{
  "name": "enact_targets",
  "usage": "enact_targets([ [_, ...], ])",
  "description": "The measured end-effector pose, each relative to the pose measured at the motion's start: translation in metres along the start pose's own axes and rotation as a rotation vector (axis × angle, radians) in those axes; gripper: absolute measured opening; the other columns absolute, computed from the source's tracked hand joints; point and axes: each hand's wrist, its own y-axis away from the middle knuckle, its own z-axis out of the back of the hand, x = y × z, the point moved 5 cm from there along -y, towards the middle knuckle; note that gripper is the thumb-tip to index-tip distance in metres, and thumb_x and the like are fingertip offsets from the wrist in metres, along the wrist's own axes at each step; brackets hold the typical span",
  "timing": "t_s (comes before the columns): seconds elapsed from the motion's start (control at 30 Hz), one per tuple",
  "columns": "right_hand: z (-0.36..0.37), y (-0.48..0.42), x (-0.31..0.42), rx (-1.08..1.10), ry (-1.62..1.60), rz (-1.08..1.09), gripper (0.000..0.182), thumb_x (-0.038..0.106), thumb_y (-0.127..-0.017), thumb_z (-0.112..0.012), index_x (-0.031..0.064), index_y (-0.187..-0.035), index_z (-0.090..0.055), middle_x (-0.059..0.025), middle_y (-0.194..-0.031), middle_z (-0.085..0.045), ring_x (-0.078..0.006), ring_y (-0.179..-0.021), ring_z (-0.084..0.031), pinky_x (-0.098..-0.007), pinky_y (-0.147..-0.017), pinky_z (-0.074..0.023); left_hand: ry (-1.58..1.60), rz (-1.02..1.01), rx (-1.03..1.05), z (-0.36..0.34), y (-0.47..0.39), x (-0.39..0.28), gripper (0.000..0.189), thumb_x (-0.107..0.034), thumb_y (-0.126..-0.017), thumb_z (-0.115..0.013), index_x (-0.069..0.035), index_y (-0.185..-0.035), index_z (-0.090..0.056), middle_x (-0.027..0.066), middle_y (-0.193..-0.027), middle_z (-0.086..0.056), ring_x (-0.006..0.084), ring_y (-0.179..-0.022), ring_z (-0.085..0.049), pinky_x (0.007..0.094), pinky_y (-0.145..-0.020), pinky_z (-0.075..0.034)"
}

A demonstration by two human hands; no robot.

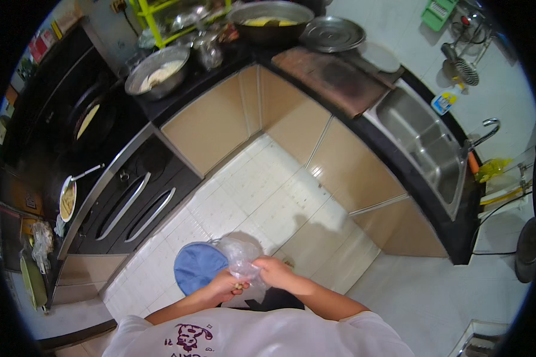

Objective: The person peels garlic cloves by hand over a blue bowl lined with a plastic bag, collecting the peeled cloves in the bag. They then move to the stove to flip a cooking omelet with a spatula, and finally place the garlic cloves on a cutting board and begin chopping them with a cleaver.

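A clear plastic bag [239,254] is stretched between both hands in front of the white shirt. My left hand [228,285] is closed on its lower left side, with small pale round pieces showing by the fingers; whether these lie in or outside the bag I cannot tell. My right hand [272,271] pinches the bag's right side. Just left of the bag, lower down near the floor, is a round blue item [200,267], perhaps a lined bin or a stool; its kind is not certain.
Ahead, a dark counter holds a metal bowl of pale flour-like food [158,73], a large pot [270,22], a lid [332,34] and a worn wooden board [330,78]. A steel sink [422,134] is at right. A pan [89,118] and a white bowl [68,198] stand on the stove side.
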Motion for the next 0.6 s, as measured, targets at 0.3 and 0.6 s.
enact_targets([
  [0.3,0.144,0.056,0.033,-0.135,0.094,0.146,0.042,0.009,-0.076,-0.058,0.0077,-0.117,-0.048,-0.0146,-0.105,-0.052,-0.0289,-0.091,-0.057,-0.037,-0.072,-0.0478,0.114,0.005,-0.083,-0.117,-0.062,-0.037,0.015,-0.016,-0.08,-0.066,-0.01,-0.087,-0.054,-0.0001,-0.068,-0.051,0.0083,-0.052,-0.047,0.0179,-0.032,-0.024],
  [0.6,0.187,0.078,0.029,-0.052,-0.792,-0.435,0.073,0.003,-0.076,-0.052,0.0119,-0.141,-0.02,-0.011,-0.131,-0.038,-0.0237,-0.11,-0.049,-0.0342,-0.086,-0.0457,-0.176,0.524,0.244,-0.192,-0.063,-0.041,0.014,-0.021,-0.084,-0.06,-0.01,-0.077,-0.056,-0.0003,-0.062,-0.05,0.0026,-0.042,-0.036,0.0146,-0.031,-0.023],
])
